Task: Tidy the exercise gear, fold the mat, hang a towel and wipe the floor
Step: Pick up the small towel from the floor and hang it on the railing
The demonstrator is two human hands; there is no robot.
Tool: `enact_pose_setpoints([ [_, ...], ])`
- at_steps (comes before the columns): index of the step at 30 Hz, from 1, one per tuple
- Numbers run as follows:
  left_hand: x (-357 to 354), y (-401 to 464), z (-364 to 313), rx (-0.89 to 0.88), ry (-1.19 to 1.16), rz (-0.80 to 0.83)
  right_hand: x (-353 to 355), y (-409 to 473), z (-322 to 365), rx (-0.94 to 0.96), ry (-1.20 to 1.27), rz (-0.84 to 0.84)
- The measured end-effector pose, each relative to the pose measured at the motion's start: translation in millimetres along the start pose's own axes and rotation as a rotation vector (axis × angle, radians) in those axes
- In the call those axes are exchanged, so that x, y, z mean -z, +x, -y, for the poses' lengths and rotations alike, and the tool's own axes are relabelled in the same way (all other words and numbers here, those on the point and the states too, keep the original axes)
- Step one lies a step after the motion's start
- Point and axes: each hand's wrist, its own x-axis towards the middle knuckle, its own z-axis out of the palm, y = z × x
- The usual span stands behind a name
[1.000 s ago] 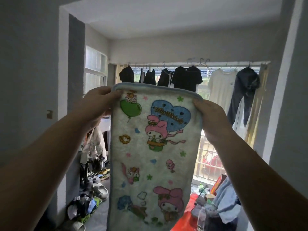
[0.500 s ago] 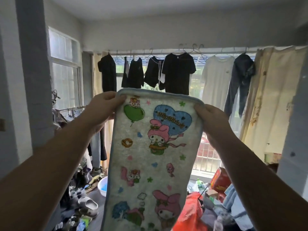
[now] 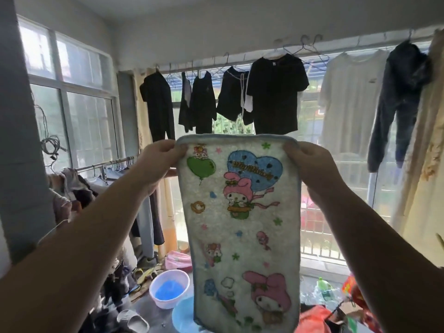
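A rail (image 3: 240,61) under the ceiling carries dark clothes and a white shirt (image 3: 348,102). In front of it hangs the towel (image 3: 240,212), held up at its top corners: left hand (image 3: 158,162) and right hand (image 3: 312,164) each pinch one with curled fingers. Below stands a white basin (image 3: 168,292).

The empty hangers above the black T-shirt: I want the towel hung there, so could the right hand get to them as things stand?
Probably not yet. The right hand pinches the towel well below the empty hangers, which look farther off; nothing blocks the way.
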Motion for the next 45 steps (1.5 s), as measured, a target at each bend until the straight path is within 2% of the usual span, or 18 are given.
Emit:
enact_pose_setpoints([
  [8, -23.7, 141.9, 100.3, 0.046, -0.082, -0.051, -53.3, 122.8, -109.4, -0.033, -0.047, 0.005],
  [18, -20.1, 365.6, 244.9, 0.005, -0.094, 0.03, -146.3, 285.5, -258.4, -0.046, -0.109, -0.069],
  [24, -35.4, 500.6, 315.1, 0.038, -0.152, 0.073, -194.4, 393.7, -331.0, -0.072, -0.16, -0.141],
  [32, -82.0, 642.5, 405.5, 0.057, -0.151, 0.126, -214.7, 522.2, -441.7, -0.098, -0.182, -0.148],
  [45, -191.6, 896.2, 550.3, 0.05, -0.098, -0.016, -236.9, 781.3, -643.4, -0.05, -0.154, -0.066],
])
